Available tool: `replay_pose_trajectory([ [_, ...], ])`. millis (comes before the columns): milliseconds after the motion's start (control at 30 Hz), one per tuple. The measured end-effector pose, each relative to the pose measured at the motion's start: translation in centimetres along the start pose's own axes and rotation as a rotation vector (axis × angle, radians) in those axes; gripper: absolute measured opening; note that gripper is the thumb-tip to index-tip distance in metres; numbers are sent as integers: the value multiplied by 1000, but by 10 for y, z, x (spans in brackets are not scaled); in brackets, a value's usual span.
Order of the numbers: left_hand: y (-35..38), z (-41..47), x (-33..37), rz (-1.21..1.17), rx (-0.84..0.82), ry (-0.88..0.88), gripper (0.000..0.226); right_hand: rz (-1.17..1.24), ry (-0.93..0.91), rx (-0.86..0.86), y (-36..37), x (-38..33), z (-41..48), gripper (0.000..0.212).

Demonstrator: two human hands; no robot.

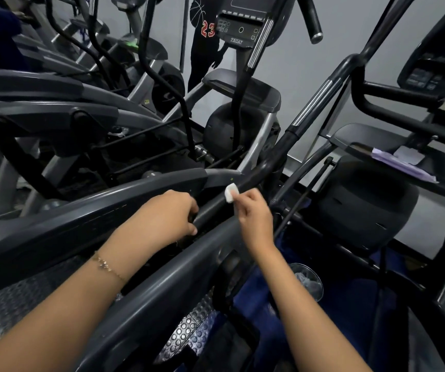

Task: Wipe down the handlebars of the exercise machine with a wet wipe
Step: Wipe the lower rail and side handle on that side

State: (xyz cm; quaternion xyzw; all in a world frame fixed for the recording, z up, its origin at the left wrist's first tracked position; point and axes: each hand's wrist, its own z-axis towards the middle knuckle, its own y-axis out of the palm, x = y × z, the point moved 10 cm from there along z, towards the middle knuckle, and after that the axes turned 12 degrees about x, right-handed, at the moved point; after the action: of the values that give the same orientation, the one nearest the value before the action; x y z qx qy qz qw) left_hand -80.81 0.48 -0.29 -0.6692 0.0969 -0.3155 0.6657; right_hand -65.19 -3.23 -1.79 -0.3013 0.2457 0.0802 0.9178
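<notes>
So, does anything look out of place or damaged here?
Only small things: a purple packet lies loose on the neighbouring machine's ledge, and crumpled clear plastic sits in a cup holder. Nothing looks broken.

Under you, the floor (4,315) is grey studded rubber matting. You see it at 8 o'clock and again at 6 o'clock, between the rails of the machine (141,299) that stands on it. More machines (55,108) stand on it in a row from 9 to 11 o'clock. At 3 o'clock a dark tray (361,146) on the next machine carries a purple pack (403,167), with a white sheet (409,155) lying on top of it. Whether the blue patch at 5 o'clock is floor, you cannot tell.
</notes>
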Motion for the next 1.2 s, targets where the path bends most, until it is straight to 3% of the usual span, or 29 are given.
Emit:
replay_pose_trajectory([
  [133,7,13,14,40,12,54,53,-48,-26,-22,0,-3,1,22],
  [300,13,19,13,87,18,42,50,58,-178,-207,3,-21,-2,20],
  [500,9,26,22,121,67,10,35,-72,-59,-139,10,23,53,18],
  [633,11,41,44,108,123,8,39,-103,-218,-157,15,9,24,7],
  [700,13,49,55,129,152,5,41,-185,-252,-36,-2,15,31,20],
  [767,17,55,63,183,182,-1,40,-165,-388,-147,8,13,35,5],
  [933,23,64,62,259,238,-54,42,-290,-262,-212,5,53,86,19],
  [1100,22,65,61,243,259,-84,40,-474,-456,-333,6,72,123,22],
  [1200,23,65,60,229,273,-111,40,-583,-495,-210,-14,82,173,27],
])
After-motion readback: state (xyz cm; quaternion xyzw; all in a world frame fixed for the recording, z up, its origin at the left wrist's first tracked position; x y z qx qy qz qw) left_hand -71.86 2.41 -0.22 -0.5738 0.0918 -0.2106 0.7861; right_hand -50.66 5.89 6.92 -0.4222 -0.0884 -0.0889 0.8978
